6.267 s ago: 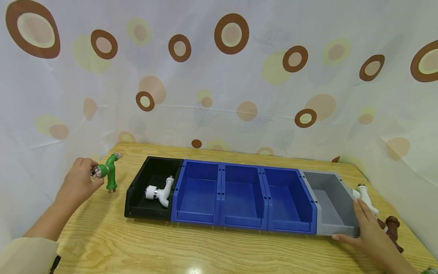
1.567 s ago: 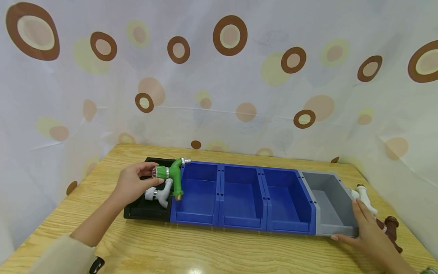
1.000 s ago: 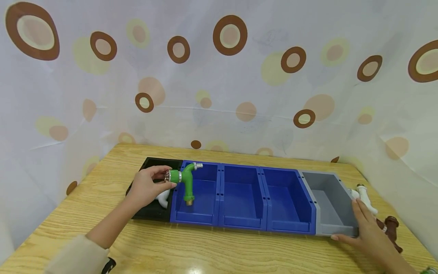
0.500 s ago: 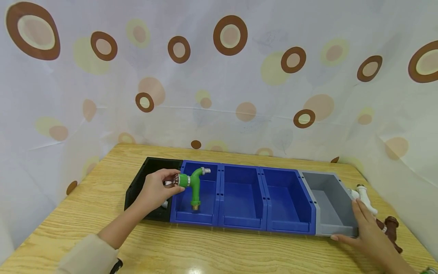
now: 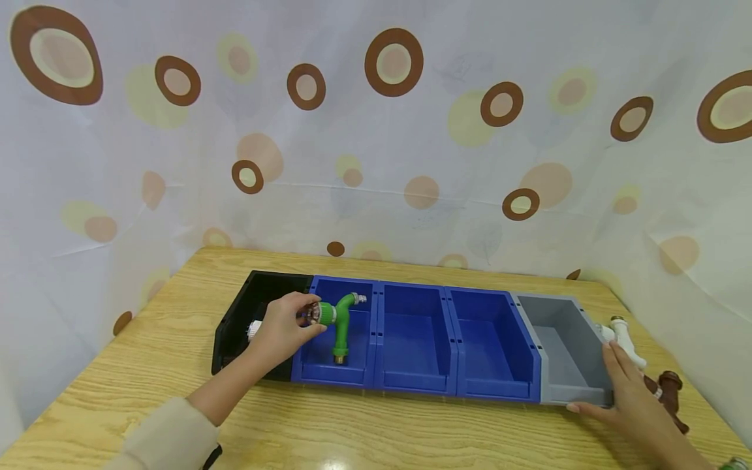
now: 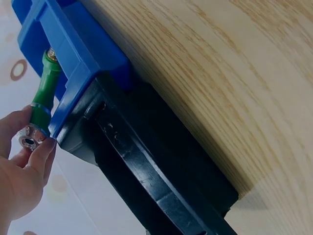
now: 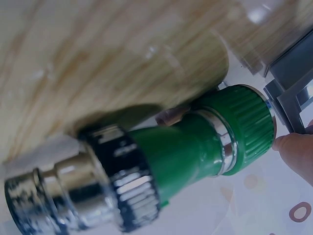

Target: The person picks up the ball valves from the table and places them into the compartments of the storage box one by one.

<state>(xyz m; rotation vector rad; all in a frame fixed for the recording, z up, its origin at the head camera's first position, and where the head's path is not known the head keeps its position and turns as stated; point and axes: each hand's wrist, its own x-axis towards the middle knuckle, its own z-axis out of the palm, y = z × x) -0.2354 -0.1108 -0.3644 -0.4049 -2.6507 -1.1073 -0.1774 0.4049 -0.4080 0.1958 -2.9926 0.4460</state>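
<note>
In from the back edge of the surface [image 5: 376, 431], the green tap [image 5: 342, 326] had crossed past the black bin [image 5: 276, 284] over the leftmost blue bin [image 5: 329, 375], unreleased — left hand [image 5: 284, 329] pinching its knob [image 5: 323, 313], right hand [image 5: 628, 395] resting straight-fingered on the grey bin [image 5: 578, 394].

My left hand [image 5: 288, 329] covers most of the white tap [image 5: 254, 329] in the black bin [image 5: 276, 287], leaving mainly its knob in sight, and my fingertips hide part of the knob of the green tap [image 5: 342, 326]. My right hand [image 5: 634, 405] blocks some of the brown tap [image 5: 670, 391]. In the right wrist view the tabletop [image 7: 98, 58] is blurred and the bottom edge trims the nozzle of another green tap [image 7: 195, 142]. The left wrist view crops the black bin.
</note>
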